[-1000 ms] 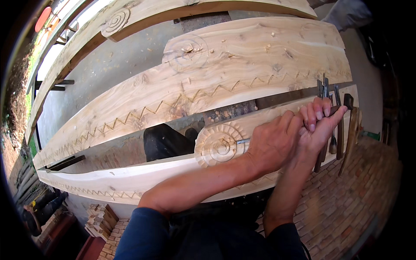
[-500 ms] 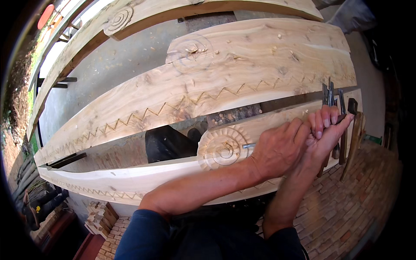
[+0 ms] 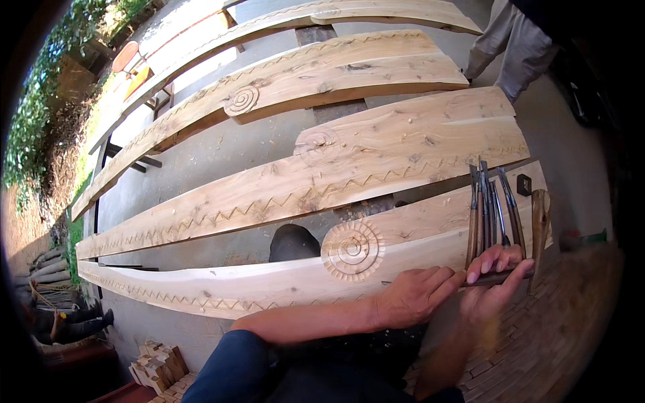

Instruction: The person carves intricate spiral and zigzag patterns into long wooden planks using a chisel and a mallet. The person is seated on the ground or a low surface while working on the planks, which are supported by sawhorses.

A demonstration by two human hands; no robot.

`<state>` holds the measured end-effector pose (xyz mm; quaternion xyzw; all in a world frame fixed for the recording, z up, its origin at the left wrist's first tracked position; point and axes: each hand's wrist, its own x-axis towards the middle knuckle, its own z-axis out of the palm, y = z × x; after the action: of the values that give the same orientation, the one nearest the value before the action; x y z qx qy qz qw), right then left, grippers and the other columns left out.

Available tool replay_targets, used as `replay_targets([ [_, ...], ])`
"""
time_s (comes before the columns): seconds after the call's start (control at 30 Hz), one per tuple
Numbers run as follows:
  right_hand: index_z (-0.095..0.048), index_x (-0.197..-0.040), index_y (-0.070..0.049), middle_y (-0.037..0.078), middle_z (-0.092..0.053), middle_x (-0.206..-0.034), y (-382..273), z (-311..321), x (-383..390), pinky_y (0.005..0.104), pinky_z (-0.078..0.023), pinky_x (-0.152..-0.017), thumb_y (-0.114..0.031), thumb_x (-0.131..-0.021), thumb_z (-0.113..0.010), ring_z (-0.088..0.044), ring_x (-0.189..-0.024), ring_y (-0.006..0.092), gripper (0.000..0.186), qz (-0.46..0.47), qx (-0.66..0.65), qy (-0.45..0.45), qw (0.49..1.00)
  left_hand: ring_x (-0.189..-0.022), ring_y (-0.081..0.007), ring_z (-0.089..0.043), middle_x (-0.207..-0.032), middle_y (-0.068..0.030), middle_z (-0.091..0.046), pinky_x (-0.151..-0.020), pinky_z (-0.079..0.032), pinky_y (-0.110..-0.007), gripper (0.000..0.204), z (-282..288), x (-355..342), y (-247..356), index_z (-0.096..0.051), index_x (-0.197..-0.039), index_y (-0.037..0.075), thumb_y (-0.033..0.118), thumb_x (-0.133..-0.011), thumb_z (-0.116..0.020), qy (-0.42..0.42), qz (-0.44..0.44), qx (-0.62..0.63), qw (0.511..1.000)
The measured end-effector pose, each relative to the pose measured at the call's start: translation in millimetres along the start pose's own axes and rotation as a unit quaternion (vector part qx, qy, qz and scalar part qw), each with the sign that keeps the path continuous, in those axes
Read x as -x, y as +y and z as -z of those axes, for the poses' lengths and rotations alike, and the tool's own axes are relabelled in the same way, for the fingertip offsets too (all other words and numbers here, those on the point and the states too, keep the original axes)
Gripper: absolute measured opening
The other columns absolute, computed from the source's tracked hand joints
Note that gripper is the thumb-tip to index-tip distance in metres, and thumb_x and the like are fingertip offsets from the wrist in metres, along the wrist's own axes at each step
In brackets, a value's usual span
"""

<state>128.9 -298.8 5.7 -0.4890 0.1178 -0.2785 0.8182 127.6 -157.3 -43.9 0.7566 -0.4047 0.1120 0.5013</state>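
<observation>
A chisel (image 3: 497,277) with a dark wooden handle lies level across both my hands near the board's front edge. My left hand (image 3: 413,295) is closed round its shaft, and the thin tip shows left of the knuckles. Curled fingers of my right hand (image 3: 494,282) hold the handle. Just beyond is a carved round rosette (image 3: 353,249) with a scalloped rim, on the nearest pale wooden board (image 3: 269,277). Several chisels (image 3: 494,208) with wooden handles lie side by side past my right hand. A wooden handle (image 3: 539,232) and a small black block (image 3: 524,183) lie at the board's right end.
More long tapering boards (image 3: 403,144) with zigzag carving lie beyond, with gaps between them. Another person's trouser legs (image 3: 514,50) are at the far right. Cut wooden blocks (image 3: 158,366) are stacked at the lower left. An orange-seated chair (image 3: 138,80) stands outside.
My hands and the chisel have drawn back toward me, so its tip has left the rosette's edge. The chisel's handle shows more plainly. The view has shifted, bringing in more far boards.
</observation>
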Motion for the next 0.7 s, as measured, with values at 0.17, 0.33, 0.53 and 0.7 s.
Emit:
replay_targets([
  [0.17,-0.062,-0.092,-0.001,0.004,-0.056,-0.071,-43.6,71.4,52.3,0.0288,-0.04,-0.046,-0.064,-0.102,-0.059,-0.053,-0.057,0.0096,0.064,0.064,0.316,-0.2,0.925,-0.086,-0.0233,-0.069,-0.109,-0.0101,-0.067,-0.071,-0.057,-0.032,0.049,5.9,31.9,52.5,-0.061,-0.134,-0.001,0.009,-0.087,-0.071,-0.066,-0.03,-0.035,0.997],
  [0.33,-0.066,-0.087,0.0,0.001,-0.055,-0.064,-91.9,89.6,43.3,0.0237,-0.038,-0.046,-0.04,-0.108,-0.059,-0.05,-0.052,0.007,0.046,0.039,0.328,-0.042,0.943,-0.111,-0.0316,-0.067,-0.133,-0.0186,-0.067,-0.095,-0.054,-0.042,0.047,28.1,39.3,44.9,-0.063,-0.132,0.0,0.019,-0.091,-0.075,-0.019,0.005,-0.167,0.986],
  [0.53,-0.068,-0.087,-0.001,-0.001,-0.053,-0.062,-115.7,121.8,-22.6,0.0239,-0.036,-0.046,-0.026,-0.109,-0.059,-0.046,-0.05,0.0051,0.034,0.173,0.377,0.119,0.902,-0.139,-0.0409,-0.051,-0.146,-0.0244,-0.057,-0.119,-0.038,-0.052,0.052,64.9,69.9,-21.6,-0.063,-0.135,-0.001,0.028,-0.093,-0.075,-0.043,0.165,-0.348,0.922],
  [0.7,-0.071,-0.087,-0.002,-0.002,-0.054,-0.06,-109.9,143.2,-62.2,0.0239,-0.036,-0.046,-0.027,-0.107,-0.063,-0.048,-0.05,0.0046,0.032,0.207,0.381,0.145,0.889,-0.087,-0.0318,-0.076,-0.092,-0.0131,-0.077,-0.077,-0.061,-0.039,0.015,75.1,98.2,39.1,-0.076,-0.106,0.007,0.013,-0.092,-0.075,-0.13,0.172,-0.054,0.975],
])
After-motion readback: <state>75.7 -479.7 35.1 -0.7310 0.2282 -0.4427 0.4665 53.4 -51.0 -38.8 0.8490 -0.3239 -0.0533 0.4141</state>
